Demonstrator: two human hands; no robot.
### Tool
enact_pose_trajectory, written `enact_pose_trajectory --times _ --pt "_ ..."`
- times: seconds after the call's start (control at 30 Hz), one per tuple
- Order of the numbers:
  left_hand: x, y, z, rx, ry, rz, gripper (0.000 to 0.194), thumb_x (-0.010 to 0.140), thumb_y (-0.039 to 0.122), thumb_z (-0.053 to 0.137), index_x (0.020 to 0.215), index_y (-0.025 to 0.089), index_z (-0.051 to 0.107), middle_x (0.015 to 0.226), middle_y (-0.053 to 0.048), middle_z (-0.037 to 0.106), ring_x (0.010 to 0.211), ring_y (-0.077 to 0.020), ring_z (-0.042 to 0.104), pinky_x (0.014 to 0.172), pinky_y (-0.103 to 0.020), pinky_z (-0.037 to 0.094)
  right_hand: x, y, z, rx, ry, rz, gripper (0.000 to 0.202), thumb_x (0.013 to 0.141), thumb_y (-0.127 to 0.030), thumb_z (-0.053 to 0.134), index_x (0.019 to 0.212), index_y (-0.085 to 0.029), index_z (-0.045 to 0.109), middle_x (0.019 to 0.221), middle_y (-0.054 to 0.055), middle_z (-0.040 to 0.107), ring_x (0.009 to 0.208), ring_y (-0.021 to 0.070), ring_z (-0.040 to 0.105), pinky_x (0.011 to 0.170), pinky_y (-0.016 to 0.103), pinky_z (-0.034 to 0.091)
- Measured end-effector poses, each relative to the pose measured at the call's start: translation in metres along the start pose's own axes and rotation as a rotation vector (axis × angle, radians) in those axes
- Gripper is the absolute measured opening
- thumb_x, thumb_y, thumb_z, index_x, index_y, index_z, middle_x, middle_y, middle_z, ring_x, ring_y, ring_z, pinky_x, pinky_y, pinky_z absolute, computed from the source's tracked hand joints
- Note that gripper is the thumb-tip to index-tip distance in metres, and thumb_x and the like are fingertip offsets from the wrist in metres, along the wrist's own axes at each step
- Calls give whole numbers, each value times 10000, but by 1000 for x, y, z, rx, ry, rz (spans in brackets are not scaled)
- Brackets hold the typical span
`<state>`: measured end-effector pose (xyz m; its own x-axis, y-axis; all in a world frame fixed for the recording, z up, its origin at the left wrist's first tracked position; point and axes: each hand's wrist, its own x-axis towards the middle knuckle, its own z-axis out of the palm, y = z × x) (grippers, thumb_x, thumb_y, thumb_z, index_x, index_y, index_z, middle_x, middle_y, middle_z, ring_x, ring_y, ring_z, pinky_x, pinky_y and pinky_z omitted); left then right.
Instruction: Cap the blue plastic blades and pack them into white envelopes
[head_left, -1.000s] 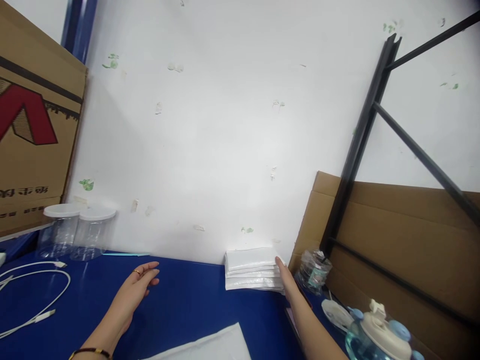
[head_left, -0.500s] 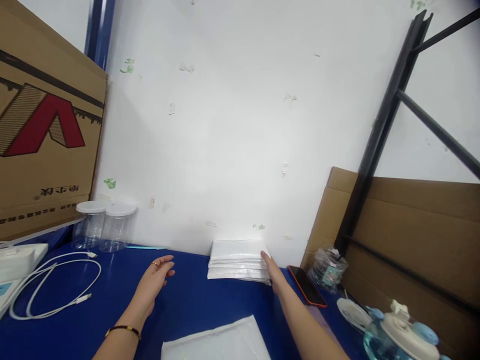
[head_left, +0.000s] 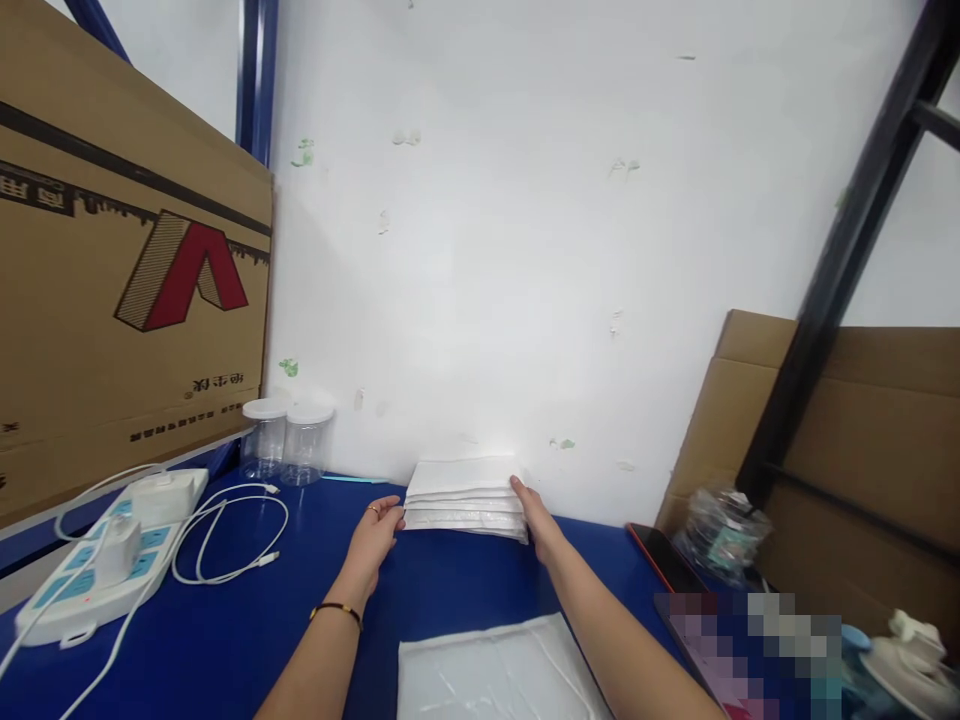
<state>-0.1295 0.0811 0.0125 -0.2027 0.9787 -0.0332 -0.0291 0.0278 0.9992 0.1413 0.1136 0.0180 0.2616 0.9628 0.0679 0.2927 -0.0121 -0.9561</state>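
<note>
A stack of white flat packets [head_left: 463,495] with a plastic sheen lies against the wall. At its left edge is my left hand [head_left: 379,540], fingers bent and tips touching the packets. My right hand [head_left: 536,515] presses on the right edge, thumb near the top corner and the other fingers along the side, partly hidden. Between them the two hands hold the stack. Closer to me, another white packet [head_left: 487,670] with a wrinkled plastic surface lies flat on the blue table [head_left: 315,560], cut off by the lower frame edge.
To the left are a power strip [head_left: 82,595], a white cable [head_left: 225,580], two lidded clear jars [head_left: 306,450] and a large carton [head_left: 217,340]. A phone [head_left: 664,560], a plastic-wrapped item [head_left: 724,535] and a pale-lidded bottle [head_left: 911,655] stand right, before cardboard [head_left: 892,450].
My left hand has come in to the stack's left edge. The stack has slid left along the wall with my right hand against it. The view has turned left.
</note>
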Motion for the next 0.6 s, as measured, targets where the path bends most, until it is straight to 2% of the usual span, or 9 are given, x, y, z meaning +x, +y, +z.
enact_pose_trajectory --times 0.1,0.17,0.2,0.27,0.33,0.37,0.4,0.5,0.6 --pt "1 6 0 50 -8 41 456 750 413 506 1132 163 509 1047 -97 605 941 -217 589 767 -329 453 -22 -1 -32 -5 -4 76 816 719 -724 467 1312 -164 446 1349 153 464 1236 334 416 984 460 336" --pt "-8 13 4 133 -76 165 525 736 479 524 1160 169 497 1080 -97 592 966 -227 579 836 -355 446 -44 3 -57 -60 -136 19 647 714 -648 560 1179 -198 579 1229 108 574 1166 304 478 964 398 350" --pt "-17 17 8 204 -154 260 579 723 513 541 1190 175 485 1119 -102 578 1001 -235 566 880 -365 434 -55 6 -69 -131 -220 -19 556 707 -616 591 1073 -201 644 1127 91 627 1104 291 516 941 379 362" --pt "-43 21 19 412 -431 432 713 686 554 597 1294 227 419 1254 -103 513 1134 -254 492 973 -383 385 -75 16 -85 -290 -329 -74 423 637 -558 685 865 -203 708 963 58 658 985 269 552 878 347 385" --pt "-73 18 34 658 -779 500 941 562 564 706 1375 266 335 1398 -96 384 1259 -291 373 1051 -397 311 -90 25 -91 -385 -377 -107 357 525 -473 785 742 -201 708 885 31 635 900 239 544 799 306 394" --pt "-87 15 42 800 -901 524 1061 484 555 749 1400 278 291 1430 -92 340 1287 -325 327 1067 -425 282 -94 29 -91 -387 -390 -111 340 481 -421 816 704 -194 697 847 19 618 851 217 536 750 282 392" --pt "-99 11 50 930 -963 560 1116 432 532 772 1404 284 283 1426 -91 347 1297 -357 298 1075 -459 255 -97 32 -90 -351 -407 -102 322 466 -378 827 678 -184 681 796 7 600 789 189 526 695 261 382" --pt "-118 1 67 1100 -911 638 1027 514 516 716 1410 282 273 1361 -103 429 1258 -364 348 1062 -476 250 -99 35 -82 -56 -463 -20 271 557 -341 783 647 -158 605 633 -32 529 604 111 462 569 218 321" --pt "-117 0 74 1150 -843 614 1047 537 491 690 1434 290 188 1373 -103 411 1234 -347 381 1035 -455 286 -99 33 -76 281 -464 56 283 658 -380 720 724 -175 537 589 -59 498 528 82 424 518 199 286"
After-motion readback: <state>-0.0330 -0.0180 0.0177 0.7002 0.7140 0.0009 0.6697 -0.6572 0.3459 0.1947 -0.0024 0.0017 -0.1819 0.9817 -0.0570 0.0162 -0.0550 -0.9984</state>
